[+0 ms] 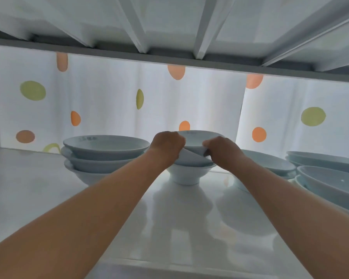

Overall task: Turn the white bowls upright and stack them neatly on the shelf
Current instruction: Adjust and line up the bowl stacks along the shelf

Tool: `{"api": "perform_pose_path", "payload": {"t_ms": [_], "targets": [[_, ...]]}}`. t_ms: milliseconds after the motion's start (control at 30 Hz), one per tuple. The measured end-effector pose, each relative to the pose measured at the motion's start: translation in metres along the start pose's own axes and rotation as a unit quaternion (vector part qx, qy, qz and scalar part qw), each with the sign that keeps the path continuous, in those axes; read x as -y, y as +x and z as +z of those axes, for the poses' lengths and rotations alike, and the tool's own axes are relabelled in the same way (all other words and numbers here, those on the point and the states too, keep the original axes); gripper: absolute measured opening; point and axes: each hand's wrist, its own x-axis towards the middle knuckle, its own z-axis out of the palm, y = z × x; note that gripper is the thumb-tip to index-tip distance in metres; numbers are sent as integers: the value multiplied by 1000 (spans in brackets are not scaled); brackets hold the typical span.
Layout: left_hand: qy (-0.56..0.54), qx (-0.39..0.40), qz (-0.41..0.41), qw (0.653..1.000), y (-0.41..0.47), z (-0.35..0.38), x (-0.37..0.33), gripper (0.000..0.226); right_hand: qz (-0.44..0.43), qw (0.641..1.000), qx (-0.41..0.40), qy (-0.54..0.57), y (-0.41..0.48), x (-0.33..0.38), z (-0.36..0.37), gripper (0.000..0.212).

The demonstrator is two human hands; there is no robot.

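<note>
Bowls are being stacked mid-shelf (38,188): left hand (166,147) and right hand (222,151) each grip the rim of the tilted top bowl (197,137) over the middle stack (186,174). Next, level it and seat it squarely. Finished stack (104,156) sits left.

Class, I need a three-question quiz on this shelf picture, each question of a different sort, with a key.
1. True or false: both hands grip the top bowl of the middle stack.
2. Multiple choice: the left stack holds bowls that are A) upside down B) upright C) on their sides.
3. Fill in: behind the shelf hangs a white ____ with coloured dots.

Key
1. True: the left hand and the right hand hold its rim on either side.
2. B
3. curtain
</note>
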Motion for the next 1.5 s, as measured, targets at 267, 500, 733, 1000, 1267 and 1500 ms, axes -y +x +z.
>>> {"api": "perform_pose_path", "payload": {"t_ms": [267, 500, 733, 1000, 1267, 1500], "targets": [[40, -89, -5, 995, -6, 6, -3, 56, 54, 992, -35, 108, -6, 2, 15, 25], [33, -186, 45, 981, -14, 27, -7, 42, 35, 988, -4, 148, -4, -1, 15, 34], [-17, -202, 4, 979, -26, 36, -19, 47, 51, 984, -42, 165, -8, 5, 17, 36], [-66, -102, -58, 991, -34, 26, -27, 17, 17, 997, -44, 62, -21, 18, 14, 25], [-214, -208, -117, 947, -56, 40, -40, 7, 16, 986, -104, 128, -40, 31, 25, 60], [-252, -210, -61, 943, -68, 56, -34, 12, 30, 967, -173, 182, -58, 36, 53, 71]]}}
